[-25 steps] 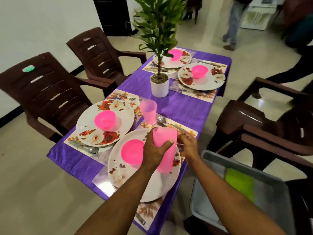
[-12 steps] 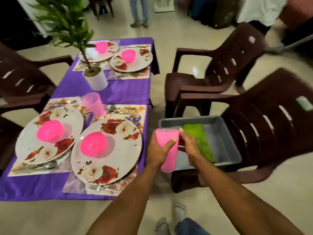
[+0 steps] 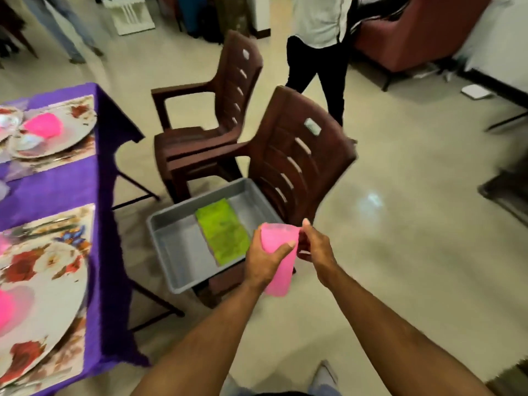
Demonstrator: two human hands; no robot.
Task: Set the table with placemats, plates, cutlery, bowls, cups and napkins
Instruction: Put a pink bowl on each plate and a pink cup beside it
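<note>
Off to the side of the bench, pink cups in both hands, well clear of any place setting.

Nearest us, the left hand [image 3: 264,260] wraps round the pink cup stack [image 3: 278,260], thumb across the front, while the right hand [image 3: 315,251] pinches the rim at its far side. It looks like one cup is being worked loose from another, though I can't tell how many are nested. Pull too hard and a cup could pop free and drop to the floor. Just beyond, the grey tray [image 3: 183,252] with the green napkins [image 3: 224,231] sits on a brown chair [image 3: 297,164], its near corner overhanging the seat; a knock could tip it. Further left, the purple bench [image 3: 57,187] already carries plates [image 3: 43,295] and a pink bowl [image 3: 44,125].
</note>
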